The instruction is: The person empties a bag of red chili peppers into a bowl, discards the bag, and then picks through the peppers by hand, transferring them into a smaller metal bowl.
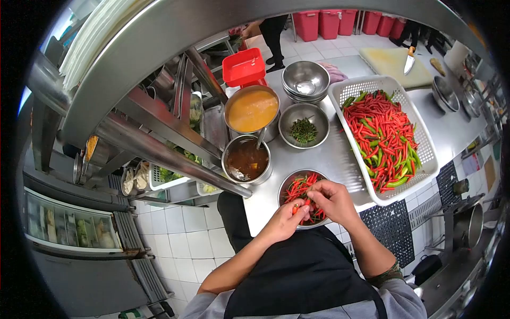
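Observation:
Both hands work over a metal bowl (282,185) of red chili peppers (298,183) at the table's near edge. My left hand (284,220) is closed around a red chili pepper (296,209), whose end shows by the thumb. Just right of it, the fingertips of my right hand (334,199) are pinched together over the same bowl; what they grip, perhaps a chili stem, is too small to make out. Farther up stands a metal bowl (287,114) with small green stems (303,131). To the right, a white plastic basket (431,169) holds many red and green chilies (380,130).
Pots of orange liquid (252,110) and brown liquid (247,161) stand on the left, a ladle in the brown one. Behind are stacked metal bowls (306,78), a red container (243,67) and a knife (409,61) on a cutting board (390,61). A steel shelf post (159,149) crosses the left side.

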`<state>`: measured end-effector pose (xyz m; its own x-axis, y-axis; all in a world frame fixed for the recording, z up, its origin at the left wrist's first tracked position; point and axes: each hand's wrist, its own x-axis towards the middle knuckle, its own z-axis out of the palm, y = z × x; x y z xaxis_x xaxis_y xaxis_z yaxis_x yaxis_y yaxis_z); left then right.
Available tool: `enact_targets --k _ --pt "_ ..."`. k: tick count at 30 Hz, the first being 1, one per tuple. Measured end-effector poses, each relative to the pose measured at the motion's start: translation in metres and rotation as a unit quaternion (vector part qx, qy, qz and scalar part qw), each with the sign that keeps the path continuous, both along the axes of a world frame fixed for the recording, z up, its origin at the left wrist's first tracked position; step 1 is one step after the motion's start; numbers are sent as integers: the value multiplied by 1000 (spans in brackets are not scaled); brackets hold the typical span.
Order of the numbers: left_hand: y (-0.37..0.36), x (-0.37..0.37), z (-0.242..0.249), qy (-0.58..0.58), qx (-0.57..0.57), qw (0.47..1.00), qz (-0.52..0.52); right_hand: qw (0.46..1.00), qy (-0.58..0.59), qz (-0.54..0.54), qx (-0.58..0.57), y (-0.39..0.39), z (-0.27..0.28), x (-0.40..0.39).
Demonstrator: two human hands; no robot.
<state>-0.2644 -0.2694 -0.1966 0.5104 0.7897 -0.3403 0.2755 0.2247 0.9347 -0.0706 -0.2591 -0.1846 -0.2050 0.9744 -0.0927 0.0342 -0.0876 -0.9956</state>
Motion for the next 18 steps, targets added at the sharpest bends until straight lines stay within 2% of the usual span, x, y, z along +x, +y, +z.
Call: enact_targets --k 4,7,8,11,15,18 --pt "-4 -2 -5 -74 -51 996 4 991 60 81 -84 1 -12 6" --pt "-4 -5 -11 -115 -118 986 13 993 -63 13 95 -6 -9 -1" --pt "-2 -6 -12 -122 -139 982 22 968 -176 -4 179 -6 -5 -4" --pt "0 -6 -3 -152 -186 967 87 956 -218 -104 166 -1 -9 -9" --pt "4 -19 -1 -200 -204 940 187 899 -377 -151 161 0 -7 1" --pt "4 -30 -7 -212 -211 929 216 922 -353 46 154 -10 -22 5"
